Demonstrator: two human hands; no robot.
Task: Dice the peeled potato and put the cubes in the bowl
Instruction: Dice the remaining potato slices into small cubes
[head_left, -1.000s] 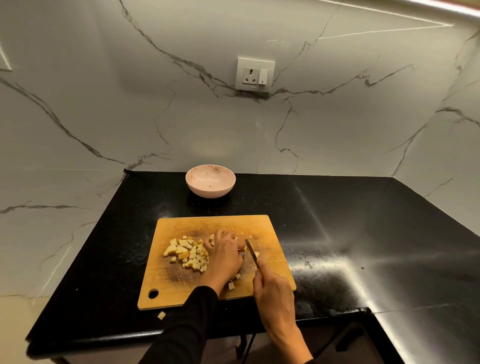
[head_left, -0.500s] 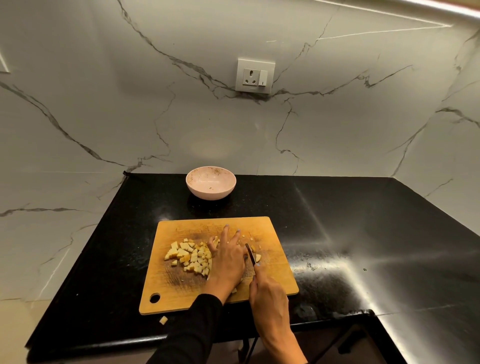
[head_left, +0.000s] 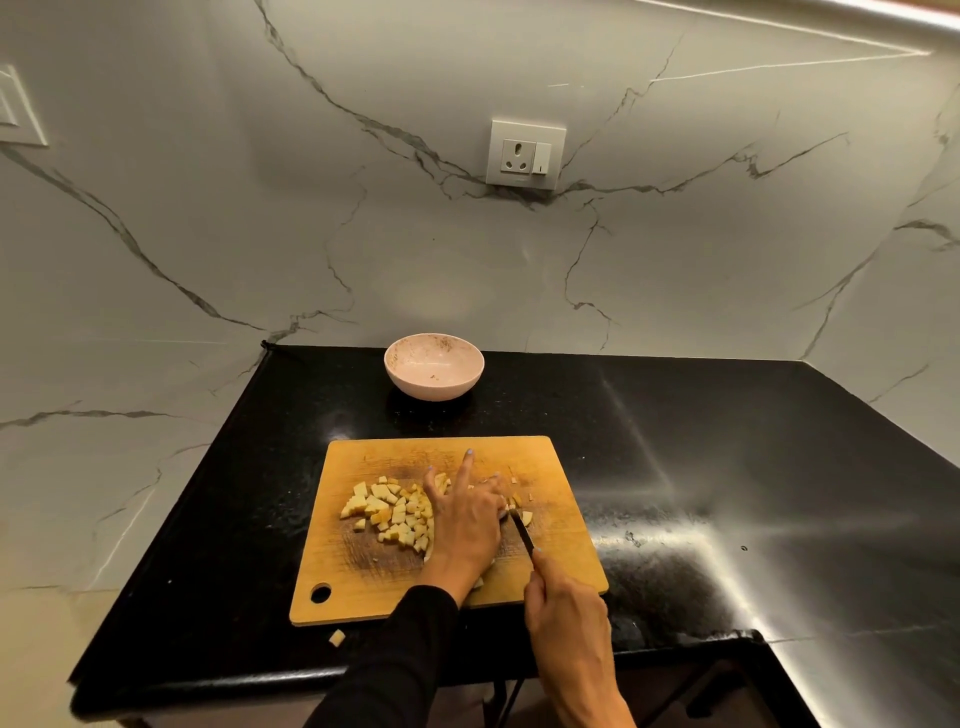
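Potato: pale yellow diced cubes (head_left: 392, 514) heaped left on the rectangular wooden cutting board (head_left: 550, 467); last uncut bit between the hands.
Left hand (head_left: 467, 519): fingers spread, pressing that bit.
Right hand (head_left: 566, 613): grasping the slim dark knife (head_left: 523, 536), blade pointing away.
Round pink bowl (head_left: 434, 366): beyond the board on the black bench (head_left: 727, 467), nearer the left hand.

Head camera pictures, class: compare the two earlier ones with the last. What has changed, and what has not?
The left hand, first curled over the potato on the cutting board, now has its fingers spread, the forefinger raised. The right hand keeps gripping the knife, blade by the last piece. Unchanged: the cube pile, the empty bowl, one stray cube on the counter.
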